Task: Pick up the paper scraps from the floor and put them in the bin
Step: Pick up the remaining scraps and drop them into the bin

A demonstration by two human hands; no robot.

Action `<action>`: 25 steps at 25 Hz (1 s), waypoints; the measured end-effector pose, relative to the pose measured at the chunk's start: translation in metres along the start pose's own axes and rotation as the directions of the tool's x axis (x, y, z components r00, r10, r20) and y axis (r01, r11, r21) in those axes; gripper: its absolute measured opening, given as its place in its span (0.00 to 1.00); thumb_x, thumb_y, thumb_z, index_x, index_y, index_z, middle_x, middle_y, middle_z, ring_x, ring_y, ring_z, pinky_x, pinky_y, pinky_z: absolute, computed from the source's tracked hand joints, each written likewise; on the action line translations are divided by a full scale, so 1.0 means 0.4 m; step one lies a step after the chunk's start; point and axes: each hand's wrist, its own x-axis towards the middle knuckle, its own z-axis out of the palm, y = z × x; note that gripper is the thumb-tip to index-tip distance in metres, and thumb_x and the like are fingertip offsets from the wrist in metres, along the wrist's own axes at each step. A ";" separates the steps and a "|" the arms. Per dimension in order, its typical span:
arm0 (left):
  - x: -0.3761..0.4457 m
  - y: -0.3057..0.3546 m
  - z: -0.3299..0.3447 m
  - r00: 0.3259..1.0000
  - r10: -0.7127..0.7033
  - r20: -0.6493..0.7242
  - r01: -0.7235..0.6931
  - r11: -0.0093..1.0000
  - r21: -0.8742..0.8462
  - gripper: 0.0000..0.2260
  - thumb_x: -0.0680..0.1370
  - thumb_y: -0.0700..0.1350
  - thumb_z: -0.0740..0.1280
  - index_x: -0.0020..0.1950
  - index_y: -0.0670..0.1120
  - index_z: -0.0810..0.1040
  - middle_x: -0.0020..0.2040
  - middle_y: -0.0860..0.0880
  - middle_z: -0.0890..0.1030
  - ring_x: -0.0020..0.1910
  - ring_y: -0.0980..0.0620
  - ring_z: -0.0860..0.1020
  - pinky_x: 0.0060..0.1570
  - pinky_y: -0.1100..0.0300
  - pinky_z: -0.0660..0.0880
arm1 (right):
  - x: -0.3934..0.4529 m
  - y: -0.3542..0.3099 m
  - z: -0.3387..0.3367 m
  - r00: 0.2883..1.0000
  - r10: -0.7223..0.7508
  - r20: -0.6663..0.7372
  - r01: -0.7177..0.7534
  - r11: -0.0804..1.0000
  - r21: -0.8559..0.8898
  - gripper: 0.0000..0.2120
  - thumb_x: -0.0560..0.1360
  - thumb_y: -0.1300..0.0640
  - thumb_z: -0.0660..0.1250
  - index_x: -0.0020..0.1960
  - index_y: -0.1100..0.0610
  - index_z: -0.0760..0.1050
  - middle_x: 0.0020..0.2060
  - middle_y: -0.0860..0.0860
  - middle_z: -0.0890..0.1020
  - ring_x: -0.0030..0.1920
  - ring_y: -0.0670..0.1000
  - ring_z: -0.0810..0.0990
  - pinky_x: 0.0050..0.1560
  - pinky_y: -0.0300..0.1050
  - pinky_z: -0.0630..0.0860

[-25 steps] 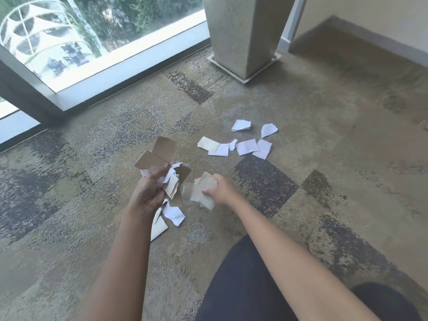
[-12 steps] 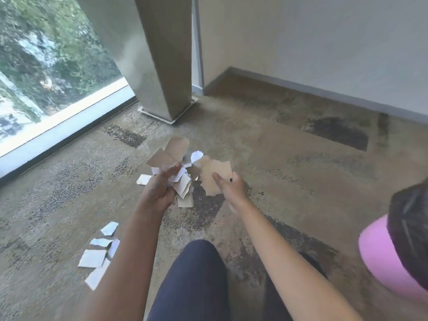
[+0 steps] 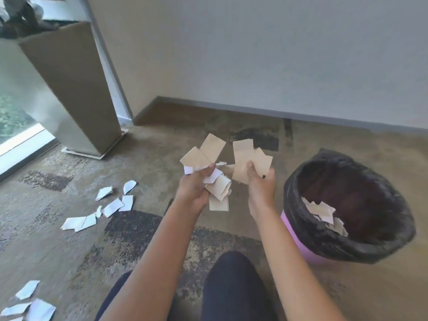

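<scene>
Bin (image 3: 308, 242) sits lower right of frame, nearest right hand (image 3: 260, 188); both it and left hand (image 3: 193, 189) grip paper scraps (image 3: 245, 163), apparently firmly.

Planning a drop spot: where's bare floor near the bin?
Bare carpet lies between the bin and the wall skirting, and between the planter and both hands. Crowded: white scraps left of the left hand.

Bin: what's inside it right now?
Inside the bin, lined with a black bag, a few tan and white paper scraps lie against the near-left wall. The bottom is dark, and the bag's near rim hides the rest, so any other contents cannot be seen.
</scene>
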 end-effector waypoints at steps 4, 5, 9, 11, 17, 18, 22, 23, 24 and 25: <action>0.011 -0.099 0.219 0.999 -0.037 0.019 0.037 0.999 0.019 0.14 0.74 0.32 0.71 0.59 0.34 0.77 0.49 0.39 0.83 0.44 0.38 0.81 0.49 0.30 0.76 | 0.068 -0.101 -0.173 0.964 -0.150 -0.220 0.134 0.987 -0.085 0.12 0.78 0.58 0.67 0.60 0.56 0.70 0.48 0.48 0.80 0.45 0.45 0.79 0.39 0.31 0.74; 0.011 -0.125 0.270 0.999 -0.047 0.019 0.047 0.998 0.030 0.12 0.74 0.31 0.70 0.57 0.34 0.78 0.46 0.39 0.82 0.43 0.39 0.80 0.51 0.31 0.76 | 0.082 -0.111 -0.213 0.949 -0.170 -0.266 0.142 0.982 -0.123 0.12 0.78 0.58 0.66 0.61 0.57 0.70 0.50 0.49 0.80 0.47 0.47 0.79 0.42 0.34 0.75; 0.015 -0.259 0.439 0.989 -0.140 0.037 0.137 0.987 0.087 0.08 0.74 0.32 0.70 0.52 0.40 0.77 0.43 0.43 0.81 0.38 0.45 0.80 0.45 0.46 0.81 | 0.126 -0.121 -0.371 0.890 -0.158 -0.428 0.082 0.978 -0.189 0.17 0.79 0.60 0.63 0.67 0.58 0.67 0.59 0.53 0.79 0.58 0.55 0.79 0.60 0.50 0.75; 0.017 -0.315 0.496 0.984 -0.172 0.043 0.165 0.978 0.131 0.09 0.75 0.33 0.70 0.52 0.41 0.76 0.42 0.44 0.81 0.37 0.47 0.80 0.41 0.50 0.80 | 0.140 -0.119 -0.432 0.873 -0.129 -0.470 0.041 0.980 -0.194 0.18 0.78 0.62 0.64 0.66 0.55 0.68 0.60 0.53 0.78 0.59 0.56 0.79 0.62 0.56 0.76; 0.036 -0.400 0.579 0.981 -0.118 0.157 0.062 0.944 0.323 0.16 0.75 0.33 0.69 0.60 0.45 0.75 0.55 0.44 0.79 0.57 0.41 0.79 0.57 0.44 0.77 | 0.164 -0.131 -0.535 0.841 -0.074 -0.536 0.014 0.993 -0.115 0.18 0.77 0.67 0.64 0.64 0.54 0.72 0.61 0.52 0.78 0.60 0.50 0.78 0.57 0.43 0.76; 0.034 -0.400 0.584 0.977 -0.122 0.174 0.051 0.928 0.368 0.17 0.75 0.35 0.69 0.62 0.47 0.75 0.59 0.45 0.78 0.60 0.42 0.77 0.59 0.42 0.75 | 0.169 -0.134 -0.545 0.834 -0.063 -0.549 0.010 0.995 -0.100 0.18 0.77 0.68 0.63 0.65 0.55 0.73 0.61 0.52 0.78 0.60 0.50 0.78 0.55 0.42 0.74; 0.027 -0.375 0.581 0.956 -0.164 0.243 0.059 0.920 0.388 0.21 0.78 0.33 0.65 0.71 0.46 0.72 0.71 0.46 0.70 0.64 0.46 0.71 0.53 0.40 0.76 | 0.181 -0.140 -0.554 0.819 -0.069 -0.569 0.012 0.995 -0.104 0.17 0.77 0.69 0.62 0.63 0.57 0.75 0.61 0.53 0.79 0.57 0.48 0.77 0.51 0.37 0.70; 0.026 -0.367 0.572 0.954 -0.161 0.254 0.058 0.928 0.369 0.20 0.79 0.33 0.64 0.70 0.45 0.72 0.71 0.45 0.70 0.64 0.46 0.71 0.50 0.41 0.76 | 0.183 -0.140 -0.545 0.820 -0.083 -0.566 0.020 0.993 -0.116 0.17 0.76 0.69 0.63 0.62 0.57 0.75 0.60 0.53 0.80 0.56 0.47 0.78 0.50 0.36 0.70; 0.027 -0.361 0.562 0.954 -0.155 0.258 0.058 0.936 0.348 0.19 0.79 0.32 0.63 0.69 0.44 0.73 0.70 0.44 0.70 0.63 0.46 0.71 0.51 0.41 0.77 | 0.184 -0.140 -0.533 0.824 -0.101 -0.558 0.030 0.990 -0.136 0.16 0.76 0.69 0.63 0.61 0.57 0.76 0.59 0.53 0.80 0.55 0.47 0.78 0.49 0.35 0.70; 0.027 -0.355 0.551 0.956 -0.143 0.257 0.053 0.943 0.330 0.18 0.79 0.31 0.63 0.67 0.43 0.74 0.68 0.43 0.71 0.62 0.46 0.71 0.52 0.42 0.78 | 0.184 -0.141 -0.519 0.830 -0.121 -0.545 0.041 0.987 -0.156 0.15 0.76 0.68 0.64 0.60 0.57 0.77 0.58 0.52 0.81 0.55 0.47 0.78 0.48 0.33 0.70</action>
